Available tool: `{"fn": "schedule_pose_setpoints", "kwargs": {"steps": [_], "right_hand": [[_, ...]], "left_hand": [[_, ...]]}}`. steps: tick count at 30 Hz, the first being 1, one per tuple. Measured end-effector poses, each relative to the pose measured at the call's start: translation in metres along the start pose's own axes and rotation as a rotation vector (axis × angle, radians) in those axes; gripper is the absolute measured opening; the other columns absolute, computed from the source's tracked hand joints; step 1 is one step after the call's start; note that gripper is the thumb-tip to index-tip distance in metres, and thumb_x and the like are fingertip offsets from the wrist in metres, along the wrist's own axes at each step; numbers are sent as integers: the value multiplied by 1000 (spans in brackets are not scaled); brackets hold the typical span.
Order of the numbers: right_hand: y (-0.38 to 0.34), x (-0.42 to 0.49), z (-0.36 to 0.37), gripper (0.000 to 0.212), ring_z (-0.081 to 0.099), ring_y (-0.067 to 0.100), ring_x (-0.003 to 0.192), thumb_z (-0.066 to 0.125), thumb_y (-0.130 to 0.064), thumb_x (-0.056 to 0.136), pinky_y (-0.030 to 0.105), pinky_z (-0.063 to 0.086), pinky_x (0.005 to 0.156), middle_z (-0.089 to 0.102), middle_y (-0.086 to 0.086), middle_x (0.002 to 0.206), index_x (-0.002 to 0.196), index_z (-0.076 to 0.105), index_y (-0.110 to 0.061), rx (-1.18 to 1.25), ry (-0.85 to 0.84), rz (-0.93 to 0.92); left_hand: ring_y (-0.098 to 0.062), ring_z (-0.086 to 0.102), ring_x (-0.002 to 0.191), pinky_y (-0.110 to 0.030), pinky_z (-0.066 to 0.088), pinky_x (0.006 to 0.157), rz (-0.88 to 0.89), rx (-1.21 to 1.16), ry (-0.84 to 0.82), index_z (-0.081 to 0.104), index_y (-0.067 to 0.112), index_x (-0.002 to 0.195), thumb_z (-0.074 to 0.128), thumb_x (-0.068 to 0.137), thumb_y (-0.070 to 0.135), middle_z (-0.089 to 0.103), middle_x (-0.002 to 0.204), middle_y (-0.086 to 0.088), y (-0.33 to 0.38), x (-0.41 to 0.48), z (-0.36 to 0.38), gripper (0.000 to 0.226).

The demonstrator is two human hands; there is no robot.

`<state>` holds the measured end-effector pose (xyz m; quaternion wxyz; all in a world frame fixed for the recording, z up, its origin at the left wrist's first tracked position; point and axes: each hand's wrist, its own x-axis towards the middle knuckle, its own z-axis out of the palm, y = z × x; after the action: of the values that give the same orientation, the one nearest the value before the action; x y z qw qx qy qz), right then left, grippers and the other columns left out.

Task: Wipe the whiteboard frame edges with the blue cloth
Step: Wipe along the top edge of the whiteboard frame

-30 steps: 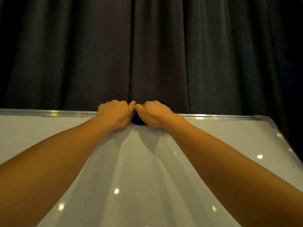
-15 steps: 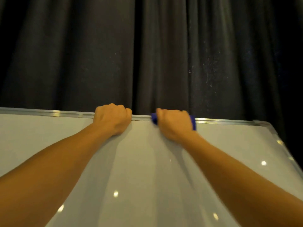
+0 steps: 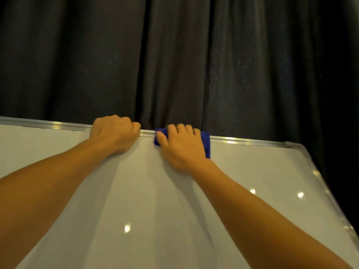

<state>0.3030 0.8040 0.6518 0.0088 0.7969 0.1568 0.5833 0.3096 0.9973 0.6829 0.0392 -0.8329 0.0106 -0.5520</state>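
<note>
We see both bare forearms reaching forward across the whiteboard (image 3: 136, 191), whose pale surface fills the lower part of the view and carries a few small bright reflections. Its silver frame (image 3: 242, 141) runs along the top edge and turns down at the upper right corner, where it continues along the right side.

Our left hand (image 3: 114, 133) is curled over the top frame edge, the knuckles bent and the fingers (image 3: 124, 121) pressed together as they hook over the metal; we cannot see their tips behind the board. It holds no cloth.

Our right hand (image 3: 181, 147) sits just beside it on the same edge, a short stretch of bare frame showing between the two hands. It presses the blue cloth (image 3: 206, 142) against the frame, with the four fingers (image 3: 181, 129) lying close together over the top of the fabric and the thumb stretched out to the left along the board face. The cloth drapes over the top edge, showing as a small patch at the thumb and a longer strip down the far side of the hand, onto the white surface.

Behind the board hangs a dark pleated curtain (image 3: 174, 55).
</note>
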Motion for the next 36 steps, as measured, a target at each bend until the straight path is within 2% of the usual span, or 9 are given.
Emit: {"fn": "schedule_pose_setpoints", "kwargs": {"steps": [2, 5, 8, 11, 17, 22, 27, 32, 36], "right_hand": [[-23, 1, -3, 69, 52, 29, 107, 15, -66, 93, 49, 35, 98, 60, 8, 117, 130, 50, -20, 132, -47, -62], [28, -14, -13, 75, 50, 24, 112, 9, -71, 91, 43, 32, 103, 56, 2, 126, 144, 35, -24, 92, -86, -115], [100, -33, -29, 85, 47, 26, 119, 3, -75, 85, 42, 27, 108, 54, 4, 132, 143, 37, -23, 26, -83, 108], [95, -25, -32, 99, 41, 32, 128, 2, -83, 76, 51, 17, 115, 51, 10, 136, 139, 42, -19, -16, -128, 288], [-31, -7, -9, 89, 48, 27, 106, 11, -84, 81, 52, 28, 106, 56, 5, 117, 135, 44, -22, 61, -65, -68], [58, -14, -24, 86, 49, 30, 113, 6, -80, 83, 47, 28, 108, 55, 6, 123, 139, 41, -24, -56, -93, -29], [74, -22, -26, 108, 22, 34, 143, -3, -90, 69, 61, -2, 117, 33, 10, 153, 153, 16, -25, -34, -209, 263], [2, -35, 0, 104, -27, 33, 144, -3, -95, 67, 58, -20, 113, -16, -4, 163, 150, -15, -35, 49, -241, 29], [44, -50, -18, 94, -29, 28, 144, -5, -90, 70, 54, -19, 115, -23, -13, 160, 149, -18, -40, 26, -256, -19]], "left_hand": [[-29, 58, 78, -37, 36, 65, 45, 41, 12, 59, 23, 81, 26, 96, 36, 66, 91, -7, -2, -1, 0, 39], [-24, 50, 64, -37, 37, 65, -6, -30, 5, 55, 19, 72, 23, 96, 38, 54, 69, -4, -17, -4, -2, 44], [-23, 46, 58, -36, 34, 62, -29, -38, 25, 50, 20, 64, 22, 94, 37, 51, 64, -2, -20, -7, 0, 44], [-23, 46, 56, -36, 34, 62, -39, -70, 37, 50, 19, 61, 24, 94, 38, 50, 60, -4, -9, -4, 0, 46], [-27, 51, 64, -36, 35, 60, 4, 0, 64, 52, 20, 68, 22, 91, 40, 59, 72, -5, -8, -1, 1, 42], [-23, 49, 57, -36, 36, 61, 0, -95, 66, 50, 20, 60, 22, 94, 41, 53, 61, -4, -25, -4, 0, 49], [-24, 48, 59, -35, 33, 60, -19, -74, 57, 52, 19, 63, 23, 92, 38, 53, 64, -3, -13, -2, 5, 45], [-26, 51, 61, -36, 35, 61, -27, -56, 70, 60, 17, 69, 22, 92, 40, 59, 68, -6, -17, -2, 6, 50], [-24, 48, 58, -36, 34, 62, -12, -83, 67, 55, 18, 65, 23, 94, 41, 54, 64, -5, -27, -5, 2, 48]]}}
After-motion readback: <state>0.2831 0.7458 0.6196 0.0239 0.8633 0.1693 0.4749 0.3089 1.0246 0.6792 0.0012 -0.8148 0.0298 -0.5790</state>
